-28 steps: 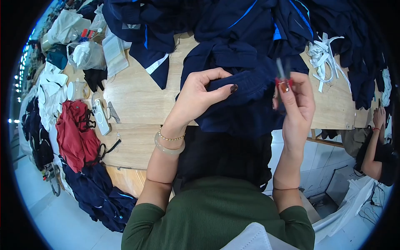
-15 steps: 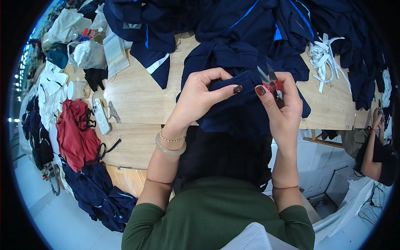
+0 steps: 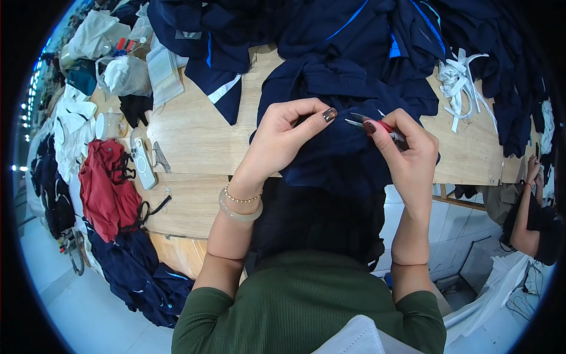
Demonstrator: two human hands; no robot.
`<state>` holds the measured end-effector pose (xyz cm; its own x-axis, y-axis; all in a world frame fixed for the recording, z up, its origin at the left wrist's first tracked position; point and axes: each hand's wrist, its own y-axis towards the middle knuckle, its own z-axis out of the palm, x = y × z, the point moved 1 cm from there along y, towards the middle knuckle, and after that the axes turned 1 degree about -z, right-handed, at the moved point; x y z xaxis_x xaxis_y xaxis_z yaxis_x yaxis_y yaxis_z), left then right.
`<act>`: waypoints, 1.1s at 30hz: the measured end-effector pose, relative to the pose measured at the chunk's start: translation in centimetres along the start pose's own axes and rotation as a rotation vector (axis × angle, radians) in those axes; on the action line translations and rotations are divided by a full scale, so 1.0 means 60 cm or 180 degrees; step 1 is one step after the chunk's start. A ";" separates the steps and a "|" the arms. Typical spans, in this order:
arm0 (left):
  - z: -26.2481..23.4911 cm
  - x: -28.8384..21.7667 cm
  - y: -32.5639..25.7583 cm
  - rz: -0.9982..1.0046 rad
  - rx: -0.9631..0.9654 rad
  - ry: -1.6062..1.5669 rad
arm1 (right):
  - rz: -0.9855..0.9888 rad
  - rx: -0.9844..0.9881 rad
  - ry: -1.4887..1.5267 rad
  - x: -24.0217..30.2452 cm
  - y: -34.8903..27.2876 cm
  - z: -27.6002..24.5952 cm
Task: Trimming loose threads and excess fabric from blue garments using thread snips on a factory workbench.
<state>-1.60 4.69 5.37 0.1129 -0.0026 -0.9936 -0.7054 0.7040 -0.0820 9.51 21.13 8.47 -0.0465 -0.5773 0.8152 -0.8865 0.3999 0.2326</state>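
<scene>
A navy garment (image 3: 330,159) lies bunched in front of me, at the table's near edge. Over it, my left hand (image 3: 289,130) is closed, thumb against index finger; anything between the fingertips is too small to make out. My right hand (image 3: 410,144) is wrapped around thread snips (image 3: 386,126) with red on the handles. The metal blades point left toward my left fingertips, with a small gap between. Part of the snips is hidden by my thumb and fingers.
More navy garments (image 3: 354,29) with blue trim are heaped along the far side. White cords (image 3: 457,88) lie tangled at the right. Leftward are a phone (image 3: 142,164), a red cloth bag (image 3: 109,189) and plastic bags (image 3: 125,75). A co-worker's arm (image 3: 525,218) shows far right.
The snips have turned from pointing up to pointing left, and my right hand has moved slightly right and down. My left thumb and index finger have come together.
</scene>
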 end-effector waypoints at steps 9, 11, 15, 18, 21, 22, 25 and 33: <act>0.001 -0.006 0.000 0.0046 0.0074 0.0071 | -0.0039 0.0039 -0.0054 0.003 0.000 0.002; 0.003 -0.008 0.000 0.0074 0.0110 0.0102 | -0.0040 0.0046 -0.0086 0.004 0.000 0.001; 0.003 -0.010 -0.001 0.0081 0.0105 0.0112 | -0.0059 0.0044 -0.0143 0.007 0.000 0.000; 0.003 -0.012 -0.001 0.0085 0.0109 0.0130 | -0.0061 0.0039 -0.0207 0.008 0.000 0.000; 0.002 -0.012 -0.003 0.0050 0.0107 0.0128 | -0.0047 0.0114 -0.0130 0.010 0.001 0.001; 0.003 -0.011 -0.002 0.0093 0.0119 0.0103 | -0.0029 0.0175 -0.0053 0.011 0.002 0.001; 0.001 -0.010 -0.001 0.0082 0.0141 -0.0002 | 0.0045 0.0202 0.0541 -0.007 0.002 0.007; -0.005 -0.004 0.001 -0.0028 0.0050 0.0000 | 0.0042 0.0033 0.0986 -0.019 -0.001 0.029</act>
<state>-1.86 4.50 5.58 0.1191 -0.0088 -0.9928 -0.6932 0.7151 -0.0894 8.82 20.51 6.58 0.0831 -0.3272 0.9413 -0.8915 0.3977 0.2169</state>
